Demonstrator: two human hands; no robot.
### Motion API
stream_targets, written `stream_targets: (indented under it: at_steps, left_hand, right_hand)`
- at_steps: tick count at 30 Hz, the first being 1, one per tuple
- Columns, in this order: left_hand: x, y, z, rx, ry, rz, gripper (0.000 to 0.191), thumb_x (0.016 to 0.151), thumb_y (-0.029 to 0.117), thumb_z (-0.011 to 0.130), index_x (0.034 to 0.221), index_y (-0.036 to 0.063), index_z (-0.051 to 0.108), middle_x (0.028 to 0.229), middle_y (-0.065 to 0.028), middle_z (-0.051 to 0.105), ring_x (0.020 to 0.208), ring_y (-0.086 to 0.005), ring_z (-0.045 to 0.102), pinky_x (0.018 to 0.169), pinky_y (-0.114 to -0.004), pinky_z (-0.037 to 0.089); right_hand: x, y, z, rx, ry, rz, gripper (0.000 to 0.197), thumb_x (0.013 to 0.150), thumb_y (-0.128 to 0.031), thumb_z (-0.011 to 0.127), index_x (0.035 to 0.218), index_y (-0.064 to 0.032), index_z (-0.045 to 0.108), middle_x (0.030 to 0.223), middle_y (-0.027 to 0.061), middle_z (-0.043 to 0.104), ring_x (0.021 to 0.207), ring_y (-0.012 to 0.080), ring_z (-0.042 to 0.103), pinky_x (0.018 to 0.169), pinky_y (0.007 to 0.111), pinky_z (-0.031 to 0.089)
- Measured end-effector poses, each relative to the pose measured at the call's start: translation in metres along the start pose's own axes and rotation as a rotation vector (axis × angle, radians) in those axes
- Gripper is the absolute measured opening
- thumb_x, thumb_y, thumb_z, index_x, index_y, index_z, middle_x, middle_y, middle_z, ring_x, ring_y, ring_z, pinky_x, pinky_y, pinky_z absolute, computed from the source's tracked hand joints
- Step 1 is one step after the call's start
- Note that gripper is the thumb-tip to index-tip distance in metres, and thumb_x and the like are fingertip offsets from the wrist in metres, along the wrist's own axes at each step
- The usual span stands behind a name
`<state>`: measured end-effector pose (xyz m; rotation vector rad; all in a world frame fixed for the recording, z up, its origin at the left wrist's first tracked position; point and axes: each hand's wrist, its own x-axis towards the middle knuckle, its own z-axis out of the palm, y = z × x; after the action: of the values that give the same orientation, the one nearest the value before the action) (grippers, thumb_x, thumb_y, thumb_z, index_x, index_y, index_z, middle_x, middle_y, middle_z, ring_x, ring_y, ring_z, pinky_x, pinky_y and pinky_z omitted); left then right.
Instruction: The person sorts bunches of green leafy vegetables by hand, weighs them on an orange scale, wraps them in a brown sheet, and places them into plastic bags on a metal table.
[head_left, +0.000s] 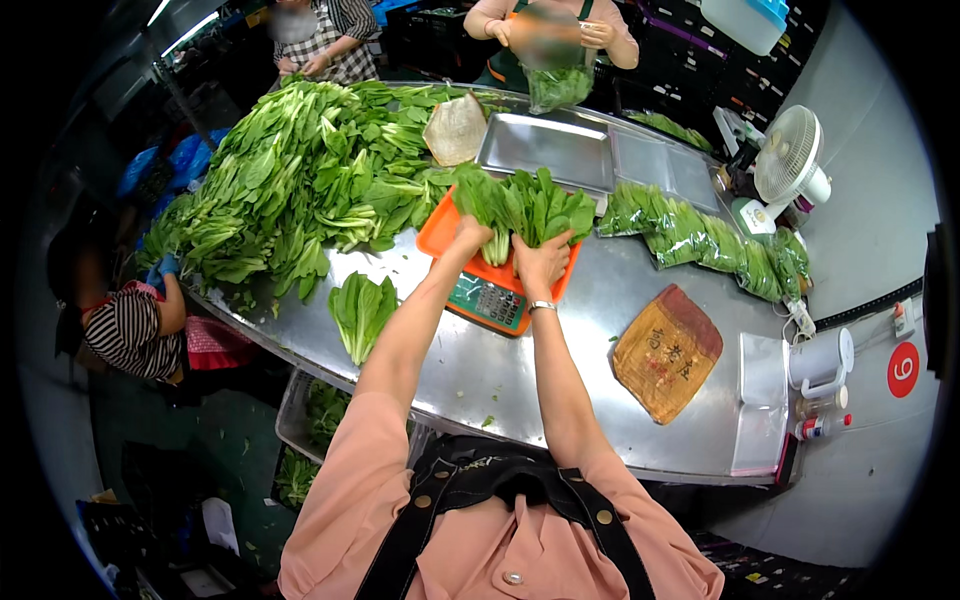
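An orange tray (437, 229) rests on a digital scale (491, 301) with a green keypad panel, in the middle of the steel table. Leafy greens (536, 206) lie across the tray. My left hand (474, 232) is at the stem ends on the tray's left side, its fingers partly hidden by leaves. My right hand (541, 259) grips the stems of the bunch on the right. A separate small bunch of greens (362, 315) lies on the table left of my forearm. A large heap of greens (300, 172) covers the table's left part.
Bagged greens (697, 236) line the right side near a white fan (787, 157). A metal tray (547, 150) and plastic bags (664, 165) lie beyond the scale. A brown cloth (667, 352) lies at right. Several co-workers stand around the table, one holding a filled bag (559, 86).
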<state>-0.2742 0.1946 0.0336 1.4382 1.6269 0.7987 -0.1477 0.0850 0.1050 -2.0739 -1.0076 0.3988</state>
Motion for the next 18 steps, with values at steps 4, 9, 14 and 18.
stream_targets:
  at_steps: [4, 9, 14, 18]
  left_hand:
    - [-0.023, 0.016, 0.017, -0.015, -0.124, 0.017, 0.035, 0.064, 0.015, 0.062, 0.091, -0.0073, 0.057, 0.09, -0.0214, 0.061, 0.085, -0.0291, 0.06, 0.071, -0.036, 0.047]
    - [-0.066, 0.086, -0.004, -0.408, -0.292, -0.048, 0.032, 0.071, 0.01, 0.058, 0.098, -0.0076, 0.055, 0.081, -0.014, 0.06, 0.072, -0.0217, 0.059, 0.06, -0.032, 0.047]
    - [-0.062, 0.103, -0.005, -0.329, -0.448, -0.132, 0.053, 0.066, 0.026, 0.073, 0.096, -0.0116, 0.052, 0.087, -0.0142, 0.059, 0.071, -0.0212, 0.059, 0.06, -0.032, 0.049]
    - [-0.015, 0.051, 0.023, -0.074, 0.006, -0.19, 0.045, 0.067, 0.025, 0.074, 0.089, -0.0102, 0.056, 0.083, -0.0142, 0.061, 0.066, -0.0207, 0.06, 0.057, -0.031, 0.05]
  right_hand:
    - [0.012, 0.017, -0.001, 0.02, -0.01, 0.018, 0.11, 0.058, -0.043, 0.07, 0.131, 0.0085, 0.006, 0.117, 0.0286, 0.038, 0.11, 0.0399, 0.037, 0.094, 0.044, 0.03]
    - [0.015, 0.015, -0.009, 0.013, -0.031, 0.036, 0.114, 0.056, -0.05, 0.071, 0.131, 0.0085, 0.007, 0.12, 0.0305, 0.036, 0.112, 0.041, 0.036, 0.094, 0.043, 0.031]
    - [0.024, 0.015, -0.007, 0.011, -0.062, 0.054, 0.119, 0.055, -0.055, 0.071, 0.129, 0.012, 0.007, 0.117, 0.03, 0.04, 0.109, 0.04, 0.041, 0.093, 0.04, 0.035]
    - [0.015, 0.007, -0.002, 0.099, -0.112, 0.025, 0.107, 0.056, -0.045, 0.075, 0.125, 0.0121, 0.017, 0.116, 0.028, 0.042, 0.108, 0.0347, 0.044, 0.091, 0.038, 0.037]
